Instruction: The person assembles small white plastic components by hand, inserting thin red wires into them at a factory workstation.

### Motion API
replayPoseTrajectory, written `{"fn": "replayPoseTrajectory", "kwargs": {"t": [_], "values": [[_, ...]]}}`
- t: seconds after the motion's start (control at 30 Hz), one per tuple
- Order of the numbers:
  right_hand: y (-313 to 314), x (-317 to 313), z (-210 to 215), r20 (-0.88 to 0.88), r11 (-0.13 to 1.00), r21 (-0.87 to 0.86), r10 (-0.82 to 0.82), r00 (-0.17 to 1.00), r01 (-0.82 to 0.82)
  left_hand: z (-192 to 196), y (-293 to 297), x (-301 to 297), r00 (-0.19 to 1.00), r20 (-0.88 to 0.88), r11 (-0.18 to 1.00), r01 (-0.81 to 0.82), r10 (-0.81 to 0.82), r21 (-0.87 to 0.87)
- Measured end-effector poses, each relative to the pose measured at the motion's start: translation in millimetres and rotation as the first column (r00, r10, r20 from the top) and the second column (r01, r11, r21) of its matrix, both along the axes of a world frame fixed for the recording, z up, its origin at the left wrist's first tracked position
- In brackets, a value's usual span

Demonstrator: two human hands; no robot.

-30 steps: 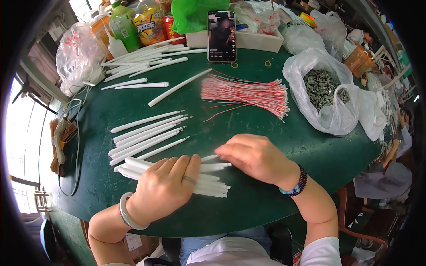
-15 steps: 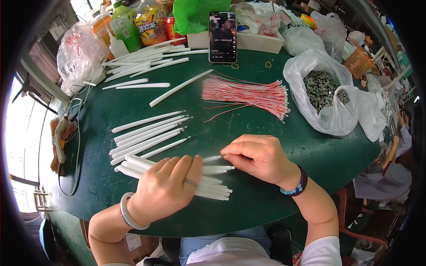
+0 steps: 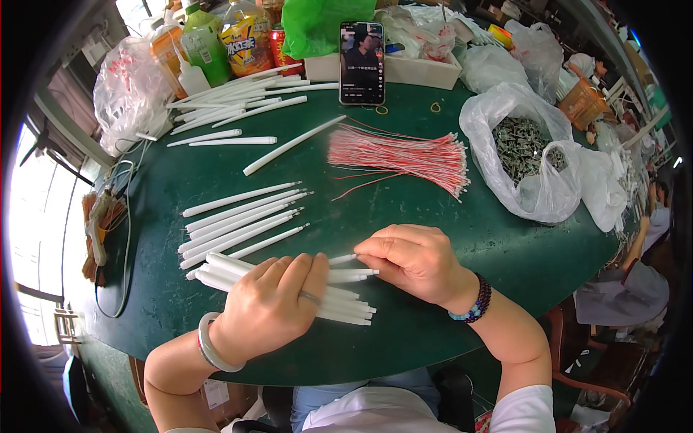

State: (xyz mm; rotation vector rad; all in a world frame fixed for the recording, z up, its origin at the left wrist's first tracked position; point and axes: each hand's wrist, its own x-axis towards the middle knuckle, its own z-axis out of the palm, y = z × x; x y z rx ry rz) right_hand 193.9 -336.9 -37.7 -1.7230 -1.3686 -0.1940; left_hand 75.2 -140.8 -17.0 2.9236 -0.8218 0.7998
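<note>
My left hand (image 3: 278, 299) is wrapped over a bundle of slim white tubes (image 3: 349, 309), whose ends stick out on both sides of it. One white tube (image 3: 339, 260) in that bundle points up and right toward my right hand (image 3: 411, 260). My right thumb and forefinger pinch the tip of that tube; any small part between the fingertips is hidden. Just beyond my left hand, several white tubes with small metal-looking tips (image 3: 249, 216) lie side by side on the green table (image 3: 404, 332).
Red and white wires (image 3: 401, 155) lie bundled at the middle. An open plastic bag (image 3: 498, 180) of small dark parts stands to the right. A phone (image 3: 362, 65) stands upright at the back, near bottles (image 3: 206, 43) and more white tubes (image 3: 253, 101). A brush (image 3: 94, 238) lies left.
My right hand has shifted slightly left, toward the bundle, still pinching the tube's tip. My left hand keeps its grip in nearly the same place.
</note>
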Motion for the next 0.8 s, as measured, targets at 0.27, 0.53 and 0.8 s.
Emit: {"fn": "replayPoseTrajectory", "kwargs": {"t": [0.27,0.53,0.8], "values": [[-25,47,7,0.126,0.934,-0.148,-0.307,0.943,0.324,2,6,-5,0.887,-0.371,0.96,-0.232,0.274,0.154],[-61,91,-11,0.5,0.761,-0.266,-0.416,0.76,0.591,-3,17,2,0.817,-0.34,0.88,-0.39,0.467,0.272],[-56,87,-13,0.584,0.723,-0.262,-0.408,0.702,0.639,3,2,-6,0.905,-0.25,0.925,-0.281,0.344,0.257]]}}
